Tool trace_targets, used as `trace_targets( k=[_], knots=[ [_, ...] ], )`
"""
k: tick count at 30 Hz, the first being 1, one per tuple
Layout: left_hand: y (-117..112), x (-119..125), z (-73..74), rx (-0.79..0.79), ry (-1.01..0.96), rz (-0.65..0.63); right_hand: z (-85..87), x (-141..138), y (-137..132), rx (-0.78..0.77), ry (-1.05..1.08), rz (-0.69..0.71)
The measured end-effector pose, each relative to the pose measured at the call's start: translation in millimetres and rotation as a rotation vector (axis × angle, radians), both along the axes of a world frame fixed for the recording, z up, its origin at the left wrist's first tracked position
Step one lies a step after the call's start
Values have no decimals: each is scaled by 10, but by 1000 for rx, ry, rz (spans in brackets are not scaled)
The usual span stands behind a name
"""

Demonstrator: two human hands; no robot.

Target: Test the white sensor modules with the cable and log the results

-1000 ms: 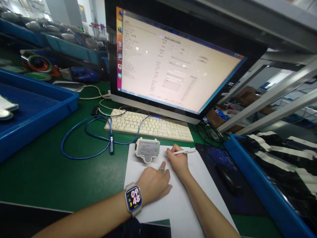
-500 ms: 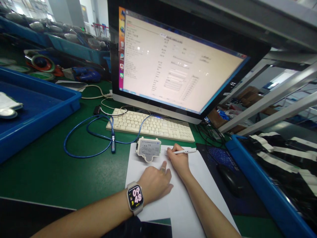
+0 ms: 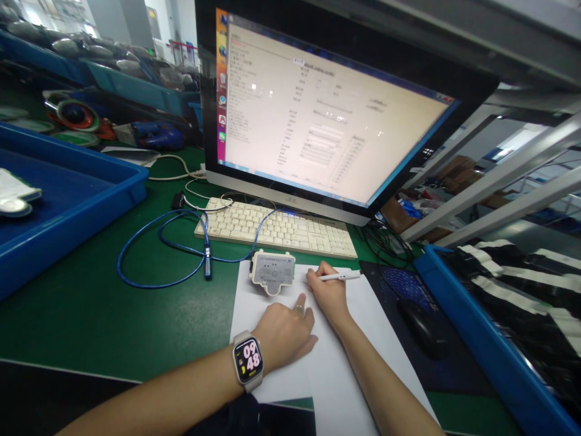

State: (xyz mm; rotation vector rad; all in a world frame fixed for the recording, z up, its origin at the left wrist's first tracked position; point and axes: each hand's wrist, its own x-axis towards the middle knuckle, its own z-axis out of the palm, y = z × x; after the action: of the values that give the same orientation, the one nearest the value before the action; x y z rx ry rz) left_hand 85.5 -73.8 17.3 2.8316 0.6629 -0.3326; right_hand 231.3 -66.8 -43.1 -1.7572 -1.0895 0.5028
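My right hand (image 3: 327, 295) grips a white pen (image 3: 341, 275), its writing end low over the white paper (image 3: 363, 363). Whether the tip touches the sheet cannot be told. Resting on the same paper is my left hand (image 3: 285, 332), fingers spread and holding nothing, with a ring on one finger and a smartwatch (image 3: 248, 360) at the wrist. Just beyond the left hand, a white plastic module (image 3: 273, 271) with a grey printed label lies on the paper's upper left part.
Behind the paper are a white keyboard (image 3: 272, 227) and a lit monitor (image 3: 327, 115). A coiled blue cable (image 3: 136, 281) lies at left, near a blue tray (image 3: 91, 212). On the right are a black mouse (image 3: 420, 327) and a blue bin (image 3: 490, 339) of black-and-white parts.
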Motion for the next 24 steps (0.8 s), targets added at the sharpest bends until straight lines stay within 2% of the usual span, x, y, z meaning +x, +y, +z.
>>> trace_targets(
  k=[24],
  knots=[
    [1, 12, -1, -17, -21, 3, -8, 15, 4, 30, 7, -38]
  ],
)
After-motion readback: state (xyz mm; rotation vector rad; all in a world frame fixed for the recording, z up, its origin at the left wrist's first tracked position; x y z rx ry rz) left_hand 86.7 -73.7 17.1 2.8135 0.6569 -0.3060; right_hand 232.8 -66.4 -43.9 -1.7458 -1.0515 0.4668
